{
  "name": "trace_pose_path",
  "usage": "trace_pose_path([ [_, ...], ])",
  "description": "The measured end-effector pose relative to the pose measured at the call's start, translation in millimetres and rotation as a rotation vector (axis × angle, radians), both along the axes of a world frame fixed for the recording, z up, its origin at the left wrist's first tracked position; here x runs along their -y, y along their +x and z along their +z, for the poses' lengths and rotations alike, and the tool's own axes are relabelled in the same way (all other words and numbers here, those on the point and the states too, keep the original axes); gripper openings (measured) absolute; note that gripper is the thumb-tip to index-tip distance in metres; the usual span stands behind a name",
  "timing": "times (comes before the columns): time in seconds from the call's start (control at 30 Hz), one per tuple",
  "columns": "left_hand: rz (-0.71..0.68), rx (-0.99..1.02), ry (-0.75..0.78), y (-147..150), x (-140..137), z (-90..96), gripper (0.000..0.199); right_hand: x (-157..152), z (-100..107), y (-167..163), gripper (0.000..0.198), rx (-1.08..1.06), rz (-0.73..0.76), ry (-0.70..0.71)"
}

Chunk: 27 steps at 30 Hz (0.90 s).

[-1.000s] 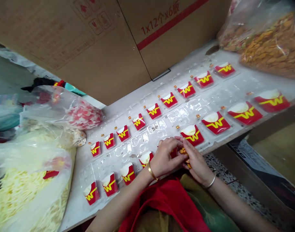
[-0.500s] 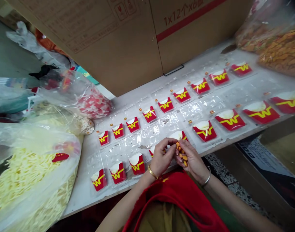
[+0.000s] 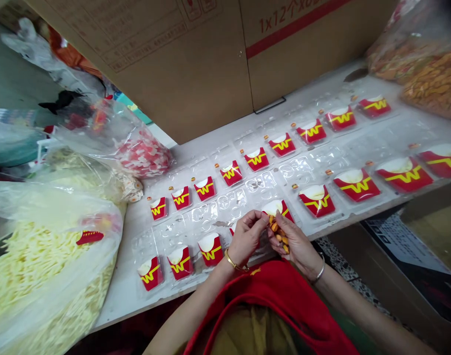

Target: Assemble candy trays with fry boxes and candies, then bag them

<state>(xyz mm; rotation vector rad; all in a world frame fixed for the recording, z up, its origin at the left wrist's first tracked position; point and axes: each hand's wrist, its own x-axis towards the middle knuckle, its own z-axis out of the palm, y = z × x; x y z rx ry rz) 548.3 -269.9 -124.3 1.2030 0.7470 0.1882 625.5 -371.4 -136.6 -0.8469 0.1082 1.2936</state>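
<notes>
My right hand (image 3: pixel 294 241) is closed loosely around several small orange pieces (image 3: pixel 274 227), which look like tiny toy burgers. My left hand (image 3: pixel 248 231) is beside it, thumb and forefinger pinched together at the edge of those pieces; what sits in the pinch is hidden. Under and behind both hands lie clear plastic blister trays in two rows. Each visible one has a red toy fries box (image 3: pixel 317 200) with a yellow W. Many trays in both rows show a tiny burger (image 3: pixel 294 186) by the box, while the front-left ones show none. My hands partly cover two front-row boxes.
A large cardboard carton (image 3: pixel 195 74) stands behind the trays. At left are an open bag of pale yellow toy fries (image 3: pixel 25 266) and a bag of red-and-white pieces (image 3: pixel 144 153). A bag of orange pieces (image 3: pixel 432 88) sits at the far right.
The view has shifted slightly. My left fingers have drawn back a little from my right hand, opening a small gap; the orange pieces stay in my right hand.
</notes>
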Motion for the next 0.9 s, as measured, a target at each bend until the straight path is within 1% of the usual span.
trace_pose_path([
  [0.07,0.032,-0.018,0.155,-0.6,-8.0,-0.9,0.022,-0.4,1.4,2.3,0.031,0.005,0.004,-0.017],
  [0.13,0.037,-0.059,0.368,-0.4,-21.4,-2.0,0.019,0.2,2.3,5.4,0.028,0.032,-0.007,-0.044],
  [0.23,-0.022,-0.104,0.660,4.1,-44.8,-5.2,0.015,1.9,2.1,10.9,0.025,0.107,-0.076,-0.073],
  [0.27,-0.058,-0.106,0.730,6.8,-51.7,-6.7,0.014,2.2,1.5,12.9,0.025,0.129,-0.098,-0.076],
  [0.33,-0.158,-0.116,0.822,13.7,-62.7,-10.0,0.012,2.2,-0.1,16.5,0.024,0.153,-0.123,-0.084],
  [0.43,-0.358,-0.186,0.949,24.2,-72.1,-14.5,0.011,0.8,-3.7,20.3,0.025,0.157,-0.131,-0.102],
  [0.5,-0.465,-0.224,1.090,28.9,-74.7,-16.3,0.012,-0.3,-6.2,21.5,0.025,0.158,-0.132,-0.112],
  [0.63,-0.597,-0.294,1.425,28.9,-71.3,-17.1,0.021,-1.7,-9.9,21.9,0.026,0.152,-0.138,-0.128],
  [0.7,-0.666,-0.338,1.554,25.4,-65.4,-16.7,0.022,-2.5,-10.8,21.6,0.028,0.156,-0.150,-0.141],
  [0.8,-0.738,-0.377,1.668,20.0,-55.7,-15.0,0.024,-4.0,-12.2,20.9,0.030,0.181,-0.167,-0.156],
  [0.9,-0.761,-0.432,1.689,17.6,-52.0,-10.9,0.032,-4.8,-13.3,20.3,0.030,0.211,-0.179,-0.157],
])
